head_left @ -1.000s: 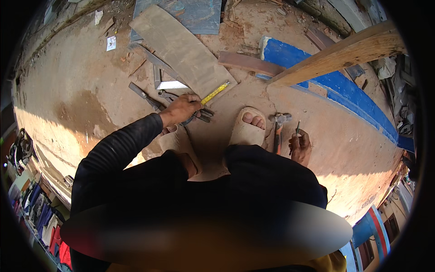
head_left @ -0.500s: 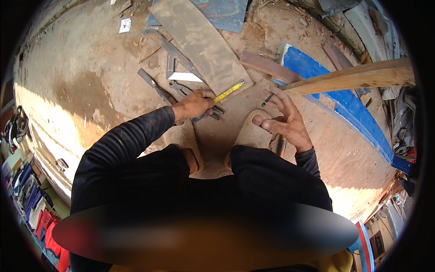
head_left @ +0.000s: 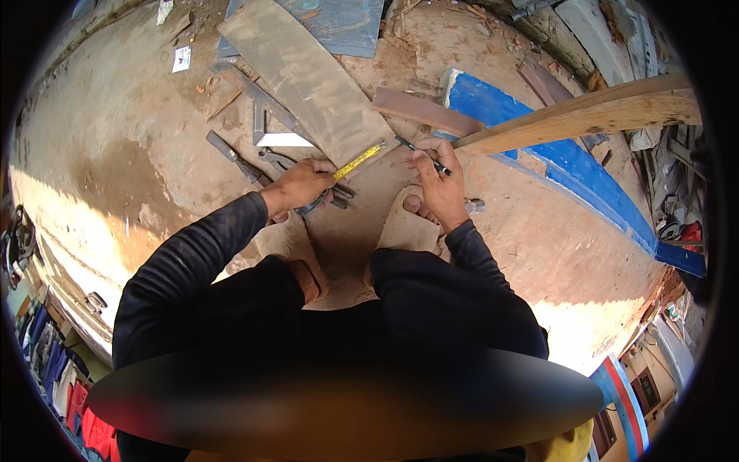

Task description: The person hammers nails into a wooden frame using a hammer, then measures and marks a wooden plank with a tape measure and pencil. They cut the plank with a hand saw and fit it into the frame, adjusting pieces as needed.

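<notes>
My left hand (head_left: 304, 186) is closed around a tape measure, whose body is hidden in the fingers. Its yellow blade (head_left: 359, 162) stretches along the near end of a flat brown board (head_left: 308, 86). With pinched fingers, my right hand (head_left: 440, 179) holds a dark pencil (head_left: 425, 155) slantwise, one end close to the board's near right corner. Whether it touches the board I cannot tell. Beside my left hand lie pliers (head_left: 275, 159) and a chisel-like tool (head_left: 235, 155). A carpenter's square (head_left: 283, 140) rests left of the board.
On the right, a long curved timber (head_left: 585, 122) crosses above a blue-painted piece (head_left: 504, 104). A reddish-brown wood strip (head_left: 422, 112) lies right of the board, and a dark blue sheet (head_left: 339, 29) lies at its far end. My sandalled feet flank the work spot.
My right hand has moved left and turned the pencil toward the board's corner, its fingers now pinched together. The whole view has shifted slightly; my left hand keeps the tape at the board's end.
</notes>
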A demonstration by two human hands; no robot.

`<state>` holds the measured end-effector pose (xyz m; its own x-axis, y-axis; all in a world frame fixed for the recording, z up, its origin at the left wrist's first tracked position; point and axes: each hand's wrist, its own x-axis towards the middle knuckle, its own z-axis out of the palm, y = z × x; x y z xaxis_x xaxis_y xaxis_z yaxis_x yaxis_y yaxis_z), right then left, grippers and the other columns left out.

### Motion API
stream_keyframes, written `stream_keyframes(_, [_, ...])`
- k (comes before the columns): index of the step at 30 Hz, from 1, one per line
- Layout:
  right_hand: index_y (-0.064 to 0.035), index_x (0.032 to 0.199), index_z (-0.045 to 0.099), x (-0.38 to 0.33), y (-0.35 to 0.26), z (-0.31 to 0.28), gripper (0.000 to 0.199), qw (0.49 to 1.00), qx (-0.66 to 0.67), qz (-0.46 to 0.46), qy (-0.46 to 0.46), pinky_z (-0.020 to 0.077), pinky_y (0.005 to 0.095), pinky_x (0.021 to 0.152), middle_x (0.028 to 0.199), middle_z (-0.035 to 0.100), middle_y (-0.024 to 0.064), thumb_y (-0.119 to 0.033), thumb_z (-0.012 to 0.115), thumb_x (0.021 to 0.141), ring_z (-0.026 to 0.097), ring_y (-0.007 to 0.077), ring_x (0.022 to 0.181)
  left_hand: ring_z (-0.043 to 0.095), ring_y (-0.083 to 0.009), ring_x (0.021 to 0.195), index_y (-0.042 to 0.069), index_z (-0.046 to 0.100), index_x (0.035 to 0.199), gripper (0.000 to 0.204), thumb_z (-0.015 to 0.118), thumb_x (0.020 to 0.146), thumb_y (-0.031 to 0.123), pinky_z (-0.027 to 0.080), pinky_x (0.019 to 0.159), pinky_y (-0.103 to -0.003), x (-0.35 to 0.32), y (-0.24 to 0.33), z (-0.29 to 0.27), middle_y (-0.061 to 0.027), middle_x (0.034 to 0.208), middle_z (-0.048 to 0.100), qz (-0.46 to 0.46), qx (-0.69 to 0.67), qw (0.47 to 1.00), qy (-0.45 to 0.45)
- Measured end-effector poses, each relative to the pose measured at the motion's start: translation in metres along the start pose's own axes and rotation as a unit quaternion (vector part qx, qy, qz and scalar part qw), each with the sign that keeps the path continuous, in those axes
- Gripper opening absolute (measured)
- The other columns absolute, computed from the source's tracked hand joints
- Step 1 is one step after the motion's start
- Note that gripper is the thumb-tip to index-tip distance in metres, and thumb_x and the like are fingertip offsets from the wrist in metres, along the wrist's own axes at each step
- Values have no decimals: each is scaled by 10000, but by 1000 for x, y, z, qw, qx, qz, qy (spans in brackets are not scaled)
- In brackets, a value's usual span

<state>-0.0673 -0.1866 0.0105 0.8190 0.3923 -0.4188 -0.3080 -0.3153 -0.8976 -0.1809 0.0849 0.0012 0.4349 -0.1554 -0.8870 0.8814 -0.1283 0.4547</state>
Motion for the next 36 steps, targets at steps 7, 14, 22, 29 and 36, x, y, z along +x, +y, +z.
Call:
stream_keyframes(7, [-29, 1066, 747, 16, 14, 2, 151, 1000, -8, 8, -9, 556, 293, 737, 953, 765, 72, -168, 709, 1022, 696, 113, 817, 699, -181, 658, 20, 704, 1113, 231, 589, 1014, 194, 568, 562, -328, 0, 3, 3, -91, 846, 747, -8, -30, 999, 15])
stream_keyframes(14, [-61, 1107, 749, 21, 0, 3, 199, 989, -133, -59, -41, 564, 352, 754, 931, 752, 162, -221, 742, 990, 726, 205, 826, 707, -198, 643, 16, 695, 1176, 252, 607, 1016, 191, 575, 538, -342, 2, 3, 2, -104, 840, 749, -26, -54, 998, 12])
stream_keyframes(22, [-79, 1066, 723, 23, -42, -21, 219, 947, -307, 13, -94, 533, 490, 690, 729, 697, 194, -271, 718, 963, 681, 405, 669, 708, -206, 627, 19, 683, 1224, 261, 618, 1028, 179, 575, 525, -342, -1, 8, 1, -110, 828, 746, -30, -78, 996, 24])
stream_keyframes(29, [-34, 1048, 676, 17, -46, -24, 142, 997, -48, -45, -33, 532, 298, 705, 856, 742, 86, -150, 717, 977, 668, 111, 751, 714, -155, 655, 22, 708, 1269, 314, 649, 1037, 225, 585, 529, -302, -25, 27, -76, -90, 848, 749, -6, -90, 992, 86])
stream_keyframes(36, [-23, 1091, 672, 35, -88, -4, 122, 998, -22, -49, -42, 518, 251, 745, 944, 745, 42, -85, 718, 998, 638, 68, 854, 722, -162, 665, 17, 732, 1209, 257, 600, 1050, 170, 629, 608, -272, -15, 64, -157, -90, 873, 746, 33, -42, 985, 167])
